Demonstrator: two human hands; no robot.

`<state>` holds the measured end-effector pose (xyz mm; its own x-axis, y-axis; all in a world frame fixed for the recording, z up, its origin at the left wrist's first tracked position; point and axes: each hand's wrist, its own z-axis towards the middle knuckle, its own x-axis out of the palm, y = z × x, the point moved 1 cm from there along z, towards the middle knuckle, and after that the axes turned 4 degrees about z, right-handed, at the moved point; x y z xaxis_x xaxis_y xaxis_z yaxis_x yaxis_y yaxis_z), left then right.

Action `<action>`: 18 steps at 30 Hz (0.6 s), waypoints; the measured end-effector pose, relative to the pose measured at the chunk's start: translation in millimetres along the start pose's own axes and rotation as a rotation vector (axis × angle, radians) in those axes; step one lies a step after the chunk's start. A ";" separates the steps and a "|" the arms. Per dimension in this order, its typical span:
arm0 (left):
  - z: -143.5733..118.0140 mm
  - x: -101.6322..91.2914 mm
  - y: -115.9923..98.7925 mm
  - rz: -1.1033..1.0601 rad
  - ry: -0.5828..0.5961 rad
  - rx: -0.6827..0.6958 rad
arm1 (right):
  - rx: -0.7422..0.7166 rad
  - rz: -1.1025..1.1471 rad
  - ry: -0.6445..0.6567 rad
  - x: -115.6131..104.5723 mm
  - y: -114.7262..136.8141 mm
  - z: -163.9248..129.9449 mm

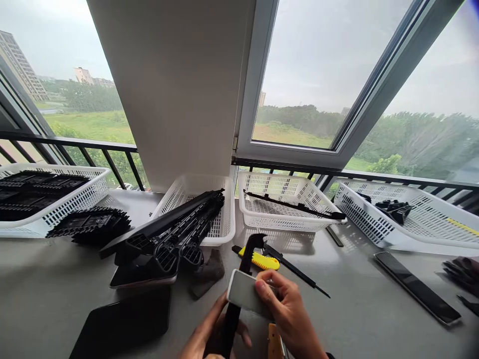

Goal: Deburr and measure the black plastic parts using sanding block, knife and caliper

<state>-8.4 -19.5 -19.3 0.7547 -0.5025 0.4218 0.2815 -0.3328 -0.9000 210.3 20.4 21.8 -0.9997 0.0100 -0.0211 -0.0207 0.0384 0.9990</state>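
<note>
**Grey bench [337,324] beneath tilted windows [307,75], handwork under way**

Location: long black part [247,255] held upright-ish over the near middle of the bench, hooked end uppermost. Left hand [204,331] is curled around its lower length. Right hand [288,306] has thumb and fingers pinched on a pale block [245,291], which lies across the front of the part; actual contact cannot be confirmed.

Progress: judged mid-step on this one piece, since both hands are engaged. Nothing visible marks any piece as finished, so what is done and what is left cannot be sorted from the baskets.

Count:
- White baskets [279,223]: four, in a row.
- Black strip [292,203] in the third basket: one.
- Long black bundle [187,229], leaning out of the second: several, overlapping, total unclear.
- Toothed black panels [93,224] beside the first: stacked, number unclear.
- Yellow knife [267,261]: one.
- Black caliper [295,270]: one, near the knife.
- Dark slab [419,288], right: one.
</note>
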 end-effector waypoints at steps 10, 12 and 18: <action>4.3 2.7 4.6 -0.115 0.031 -0.014 | 0.006 0.056 -0.107 -13.0 1.6 2.8; 2.4 -1.3 6.7 -0.152 0.006 -0.061 | 0.040 0.104 -0.011 -4.7 1.0 -1.1; 1.3 -10.5 5.0 -0.151 -0.057 -0.117 | -0.068 -0.003 0.185 6.3 4.1 -9.6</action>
<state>-14.1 -14.9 -28.3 0.7426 -0.3948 0.5410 0.3259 -0.4926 -0.8069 203.8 11.1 26.1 -0.9844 -0.1744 -0.0230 -0.0181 -0.0296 0.9994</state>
